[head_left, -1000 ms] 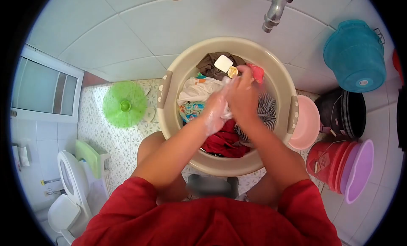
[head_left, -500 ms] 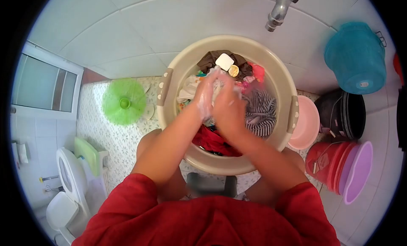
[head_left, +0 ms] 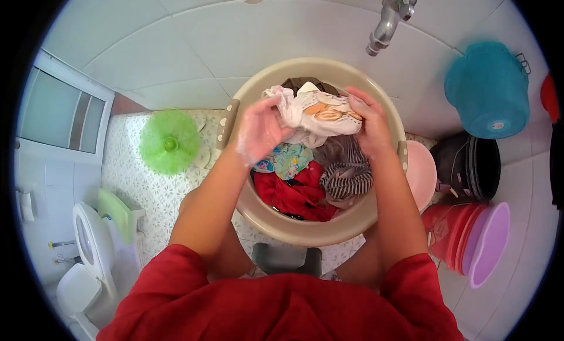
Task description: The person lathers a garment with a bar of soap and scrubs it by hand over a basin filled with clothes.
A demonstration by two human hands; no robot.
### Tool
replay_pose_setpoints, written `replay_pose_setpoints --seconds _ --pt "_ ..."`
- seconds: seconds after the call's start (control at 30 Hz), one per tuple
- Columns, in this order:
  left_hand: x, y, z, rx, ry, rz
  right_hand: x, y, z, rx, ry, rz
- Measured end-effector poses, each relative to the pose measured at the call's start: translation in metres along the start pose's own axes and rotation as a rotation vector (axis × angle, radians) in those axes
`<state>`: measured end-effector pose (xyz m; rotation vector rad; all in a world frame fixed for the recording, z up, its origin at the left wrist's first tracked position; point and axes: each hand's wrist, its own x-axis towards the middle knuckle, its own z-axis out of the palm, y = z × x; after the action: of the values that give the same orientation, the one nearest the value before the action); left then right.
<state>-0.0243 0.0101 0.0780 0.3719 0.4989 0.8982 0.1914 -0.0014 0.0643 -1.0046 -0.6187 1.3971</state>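
Over the big beige tub (head_left: 276, 223), a white garment with an orange print (head_left: 329, 114) stretches between my two hands. My left hand (head_left: 258, 132), with suds on the palm and wrist, has its fingers bent round the garment's left end. The right end is held by my right hand (head_left: 374, 124), thumb in front. Beneath lie a black-and-white striped garment (head_left: 346, 179), a pale green printed cloth (head_left: 292, 160) and a red garment (head_left: 294, 191). Some brown cloth (head_left: 320, 87) shows behind the white one, against the far side of the tub.
A metal tap (head_left: 388, 23) juts from the wall above the tub. Right of it are a teal bucket (head_left: 487, 91), a pink basin (head_left: 418, 176), a black bucket (head_left: 484, 164) and stacked red buckets (head_left: 449, 229). A green brush-like object (head_left: 170, 142) lies on the left floor.
My hands were close together over the tub, soapy and blurred. They have moved apart and now hold up the white garment. The pale green cloth has come into view.
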Motion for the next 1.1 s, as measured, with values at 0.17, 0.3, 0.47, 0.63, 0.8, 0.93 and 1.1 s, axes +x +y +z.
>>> replay_pose_setpoints --seconds 0.17,0.3,0.47,0.63,0.8,0.93,1.1 --pt "-0.010 -0.007 -0.001 0.065 0.073 0.106 -0.005 -0.008 -0.010 0.217 -0.173 0.095" --pt "0.012 -0.034 -0.079 -0.280 0.011 0.055 -0.020 -0.010 0.010 0.195 -0.389 0.056" --pt "0.002 -0.045 -0.022 -0.109 0.082 -0.073 -0.050 0.000 0.037 -0.027 -0.519 0.171" --pt "0.008 -0.033 -0.015 0.121 -0.123 0.105 -0.037 -0.022 0.031 -0.373 -0.467 0.314" --pt "-0.002 -0.018 0.004 -0.299 -0.140 -0.047 0.025 0.026 0.000 -0.879 0.088 -0.237" --pt "-0.010 -0.009 0.007 -0.200 -0.138 -0.076 0.048 0.071 0.000 -1.503 -0.040 -0.674" --pt "-0.008 -0.006 -0.025 -0.151 0.003 -0.002 0.049 0.078 0.016 -1.735 -0.060 -0.547"
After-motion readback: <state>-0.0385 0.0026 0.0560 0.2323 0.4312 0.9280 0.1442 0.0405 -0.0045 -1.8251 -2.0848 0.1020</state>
